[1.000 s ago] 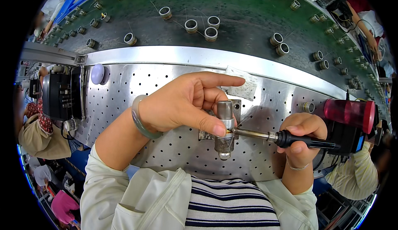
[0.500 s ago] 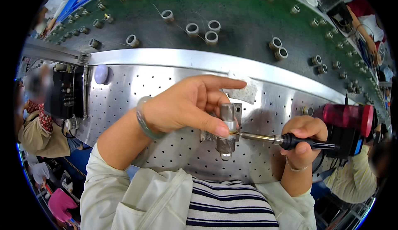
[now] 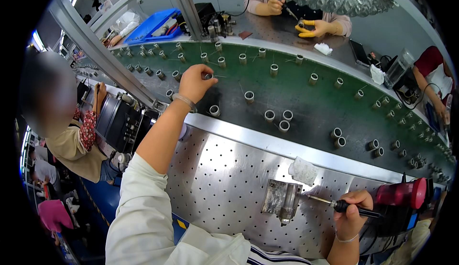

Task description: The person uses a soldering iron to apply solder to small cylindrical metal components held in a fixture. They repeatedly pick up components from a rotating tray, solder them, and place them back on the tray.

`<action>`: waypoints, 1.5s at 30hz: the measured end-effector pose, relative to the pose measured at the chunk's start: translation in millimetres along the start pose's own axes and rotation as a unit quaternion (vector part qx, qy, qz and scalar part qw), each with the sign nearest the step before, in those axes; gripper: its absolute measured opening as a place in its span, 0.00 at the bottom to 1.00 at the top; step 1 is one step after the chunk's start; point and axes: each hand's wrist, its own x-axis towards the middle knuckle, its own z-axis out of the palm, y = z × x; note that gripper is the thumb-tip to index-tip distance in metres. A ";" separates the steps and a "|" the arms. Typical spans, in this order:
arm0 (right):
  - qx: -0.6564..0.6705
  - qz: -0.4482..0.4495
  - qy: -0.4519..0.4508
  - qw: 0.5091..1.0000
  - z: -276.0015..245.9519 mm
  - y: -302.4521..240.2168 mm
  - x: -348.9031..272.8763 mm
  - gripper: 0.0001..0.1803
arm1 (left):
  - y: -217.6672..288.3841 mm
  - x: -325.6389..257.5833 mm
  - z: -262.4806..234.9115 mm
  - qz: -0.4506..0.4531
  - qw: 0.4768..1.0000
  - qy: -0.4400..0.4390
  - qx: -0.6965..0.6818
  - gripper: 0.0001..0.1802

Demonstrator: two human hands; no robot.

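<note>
My left hand [image 3: 193, 86] is stretched out over the dark green belt, fingers closed round a small metal ring [image 3: 208, 76] with a thin wire sticking out to the right. Most of that ring is hidden by the fingers. In my right hand [image 3: 353, 215] is a soldering iron [image 3: 342, 205], its black handle gripped and its tip pointing left. The tip ends close to a metal fixture [image 3: 277, 195], which has a flat plate and an upright-looking grey cylinder and sits on the perforated steel worktop [image 3: 215, 179]. Whether the tip touches the fixture I cannot tell.
Many similar metal rings [image 3: 249, 97] stand along the belt [image 3: 306, 105], some with wires. A whitish pad [image 3: 303, 171] lies behind the fixture. A red cylinder [image 3: 404, 193] stands at the right. Across the belt, a co-worker's hands [image 3: 318, 27] work; a metal post [image 3: 114, 76] rises left.
My left hand has left the fixture and reached far left over the belt, now with a ring in its fingers. My right hand still holds the soldering iron. The view has shifted upward.
</note>
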 end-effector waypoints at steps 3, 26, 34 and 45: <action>-0.009 0.012 0.014 1.000 -4.1 -9.3 -2.8 0.16 | -3.7 18.0 2.6 -0.064 0.995 -0.060 0.042 0.19; -0.004 -0.031 -0.008 0.999 -82.4 43.0 1.2 0.15 | 177.9 -126.0 98.0 -0.135 0.671 -0.536 -0.493 0.16; -0.060 -0.021 -0.045 0.997 -95.2 53.2 0.0 0.14 | 176.8 -149.2 135.4 -0.146 0.593 -0.564 -0.557 0.21; -0.004 0.008 -0.044 0.999 -103.4 82.6 0.1 0.10 | 168.1 -170.8 158.0 -0.085 0.620 -0.456 -0.632 0.15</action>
